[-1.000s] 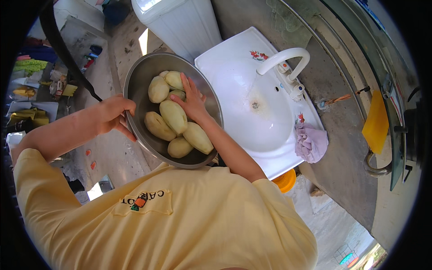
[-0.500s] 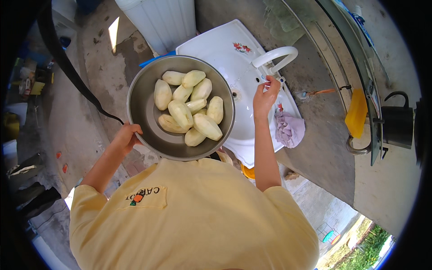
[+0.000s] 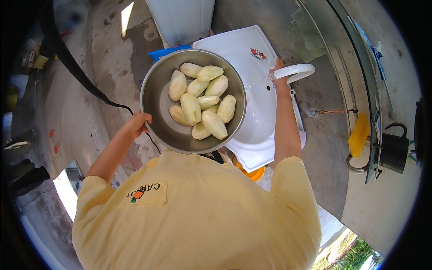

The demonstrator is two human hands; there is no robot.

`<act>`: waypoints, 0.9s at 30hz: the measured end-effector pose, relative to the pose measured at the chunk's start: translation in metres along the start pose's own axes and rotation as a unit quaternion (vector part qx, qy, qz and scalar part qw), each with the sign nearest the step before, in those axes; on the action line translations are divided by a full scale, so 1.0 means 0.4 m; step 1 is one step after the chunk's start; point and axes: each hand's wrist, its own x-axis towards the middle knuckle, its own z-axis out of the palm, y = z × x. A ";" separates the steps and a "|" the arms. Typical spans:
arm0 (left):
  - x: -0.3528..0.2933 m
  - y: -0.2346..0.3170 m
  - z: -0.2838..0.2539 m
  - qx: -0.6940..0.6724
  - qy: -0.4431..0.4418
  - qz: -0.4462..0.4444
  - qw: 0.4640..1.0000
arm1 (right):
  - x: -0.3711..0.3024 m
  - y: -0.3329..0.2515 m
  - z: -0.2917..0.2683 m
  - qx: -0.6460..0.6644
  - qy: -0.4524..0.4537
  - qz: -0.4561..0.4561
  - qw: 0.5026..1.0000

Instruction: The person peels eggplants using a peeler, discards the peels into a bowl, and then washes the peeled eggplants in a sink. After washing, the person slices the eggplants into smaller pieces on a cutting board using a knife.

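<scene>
A wide metal basin (image 3: 150,101) is tilted slightly over the left part of the white sink (image 3: 243,42). Several peeled, pale yellow-green oval vegetables (image 3: 191,109) lie in it; their exact kind is unclear. My left hand (image 3: 138,123) is closed on the basin's left rim. At the sink's far right, my right hand (image 3: 281,80) is at the white curved faucet (image 3: 299,69), under its spout. The spout covers part of that hand, so its grip is hidden. No water stream shows.
A tall pale bin (image 3: 182,20) stands behind the basin, with a blue object (image 3: 168,51) near its foot. An orange bucket (image 3: 253,174) sits below the sink. To the right are a glass shelf with a metal rail, a yellow cloth (image 3: 358,135) and a dark mug (image 3: 395,147).
My right hand has moved from the faucet's handle area to beneath the spout. The thin water stream has gone from sight. Basin and sink have shifted rightward in view; my left hand still holds the rim.
</scene>
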 end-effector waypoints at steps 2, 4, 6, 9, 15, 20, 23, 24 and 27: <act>-0.014 0.005 -0.002 -0.001 -0.001 -0.006 1.000 | 0.007 -0.028 0.002 0.037 -0.098 0.062 0.993; 0.004 -0.015 -0.027 -0.012 -0.020 -0.008 1.000 | 0.000 -0.050 -0.044 0.064 -0.172 0.002 0.983; 0.016 -0.015 -0.039 -0.020 -0.041 -0.019 0.999 | -0.040 -0.047 -0.080 0.095 -0.149 -0.051 0.983; 0.024 -0.004 -0.028 -0.022 -0.045 -0.035 0.998 | -0.058 -0.090 -0.153 0.023 -0.155 -0.031 0.987; -0.030 0.042 0.044 0.061 0.054 0.033 0.996 | -0.138 -0.444 -0.240 0.289 -0.138 -0.057 0.946; -0.090 0.133 0.081 0.109 0.011 0.067 0.992 | -0.109 -0.548 -0.094 0.357 -0.319 0.097 0.873; -0.146 0.187 0.063 0.107 0.025 0.034 0.993 | -0.124 -0.633 -0.080 0.328 -0.343 0.132 0.870; -0.173 0.215 0.070 0.131 0.036 0.024 0.990 | -0.134 -0.659 -0.081 0.326 -0.345 0.135 0.870; -0.252 0.319 0.104 0.202 0.051 -0.002 0.978 | -0.149 -0.719 -0.101 0.376 -0.353 0.189 0.836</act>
